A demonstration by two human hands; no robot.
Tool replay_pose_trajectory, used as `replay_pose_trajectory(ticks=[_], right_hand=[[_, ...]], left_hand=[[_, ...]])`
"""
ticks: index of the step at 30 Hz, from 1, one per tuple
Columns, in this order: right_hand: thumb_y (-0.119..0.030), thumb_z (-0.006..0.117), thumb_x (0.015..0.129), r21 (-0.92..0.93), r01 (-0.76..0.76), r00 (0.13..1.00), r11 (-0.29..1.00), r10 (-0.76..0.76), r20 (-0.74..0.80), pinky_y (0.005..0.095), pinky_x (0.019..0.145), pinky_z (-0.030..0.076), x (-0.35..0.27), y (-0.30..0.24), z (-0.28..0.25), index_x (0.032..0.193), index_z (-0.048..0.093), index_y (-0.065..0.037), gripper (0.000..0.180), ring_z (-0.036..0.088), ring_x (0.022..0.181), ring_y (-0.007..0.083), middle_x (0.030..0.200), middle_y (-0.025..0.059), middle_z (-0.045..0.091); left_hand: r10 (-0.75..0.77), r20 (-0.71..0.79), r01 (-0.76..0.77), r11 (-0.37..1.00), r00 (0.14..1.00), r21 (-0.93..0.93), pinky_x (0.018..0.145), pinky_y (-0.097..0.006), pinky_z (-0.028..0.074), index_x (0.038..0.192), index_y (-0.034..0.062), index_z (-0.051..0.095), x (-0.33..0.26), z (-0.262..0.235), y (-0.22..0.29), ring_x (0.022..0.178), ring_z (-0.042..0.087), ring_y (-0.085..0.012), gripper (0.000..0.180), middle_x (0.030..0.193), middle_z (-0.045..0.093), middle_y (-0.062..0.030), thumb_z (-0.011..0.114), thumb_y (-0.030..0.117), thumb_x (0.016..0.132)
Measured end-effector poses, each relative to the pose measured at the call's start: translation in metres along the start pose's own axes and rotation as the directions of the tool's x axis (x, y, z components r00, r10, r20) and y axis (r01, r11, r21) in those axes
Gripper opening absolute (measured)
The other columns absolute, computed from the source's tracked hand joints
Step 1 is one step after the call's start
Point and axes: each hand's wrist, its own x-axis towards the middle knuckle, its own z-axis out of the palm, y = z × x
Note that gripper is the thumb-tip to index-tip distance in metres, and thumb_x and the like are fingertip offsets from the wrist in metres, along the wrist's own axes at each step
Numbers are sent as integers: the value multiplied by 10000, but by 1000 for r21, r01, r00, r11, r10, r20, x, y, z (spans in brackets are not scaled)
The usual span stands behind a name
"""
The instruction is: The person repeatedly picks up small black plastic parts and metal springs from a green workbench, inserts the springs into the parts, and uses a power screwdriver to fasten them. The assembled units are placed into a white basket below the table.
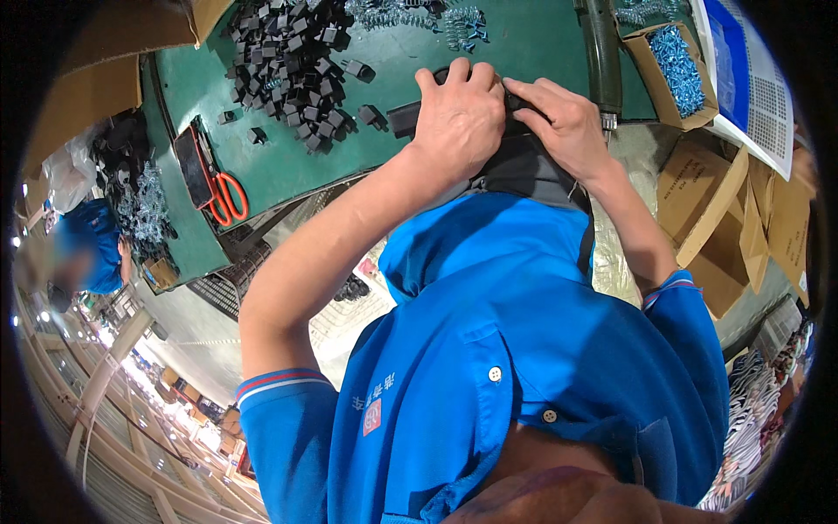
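Observation:
My left hand (461, 118) is closed over a black plastic part (405, 120) at the near edge of the green table. One end of that part sticks out to the left of the hand. Close beside it, my right hand (566, 124) bends its thumb and fingers onto the same dark piece; its fingertips nearly meet the left hand's. Most of the part is hidden under my fingers. A small black block (372, 117) lies just left of the part. Beyond it spreads a heap of black plastic blocks (288, 70).
Metal springs (464, 28) lie at the far edge of the green table (279, 179). Orange-handled scissors (225, 196) and a black phone (193, 166) are at left. Right stand a dark green cylinder (601, 61), a box of blue screws (676, 74) and cardboard boxes (711, 196). Another person (92, 249) is far left.

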Motion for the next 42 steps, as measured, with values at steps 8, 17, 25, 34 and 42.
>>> replay_pose_trajectory(ticks=[8,17,25,34,42], right_hand=[[-632,673,775,-662,-365,919,654,369,-142,455,687,557,22,31,-60,1334,492,-36,837,706,836,353,931,195,702],[-118,685,818,386,-354,893,852,431,-132,293,745,517,23,31,-64,1186,585,32,410,627,793,152,950,96,653],[-88,551,773,724,316,934,613,-66,-352,415,800,487,50,-26,-78,1145,543,72,405,592,890,291,1015,219,604],[-15,593,820,666,266,867,697,129,-482,292,653,502,68,-74,-24,1012,581,48,202,605,722,166,850,95,608],[6,584,817,676,300,850,673,134,-510,280,625,495,69,-73,-21,886,606,40,79,606,691,159,821,98,617]], left_hand=[[10,-40,-10,1000,999,-5,768,-483,412,1007,56,661,0,3,-3,1042,537,-249,286,1025,574,-53,691,256,805],[-33,-86,30,999,996,-38,760,-474,414,946,58,684,2,5,-2,1033,546,-243,271,983,590,-48,693,286,801],[-8,-93,5,999,996,-39,757,-477,418,942,61,687,-1,7,-3,1041,550,-241,270,994,595,-49,691,296,808],[-12,-33,11,1000,999,-14,751,-502,427,919,66,697,2,-1,0,1035,554,-255,233,993,594,-48,672,278,827],[-4,-16,5,998,1000,62,722,-509,415,886,62,696,1,-2,7,1000,558,-259,203,981,588,-64,643,244,813]])
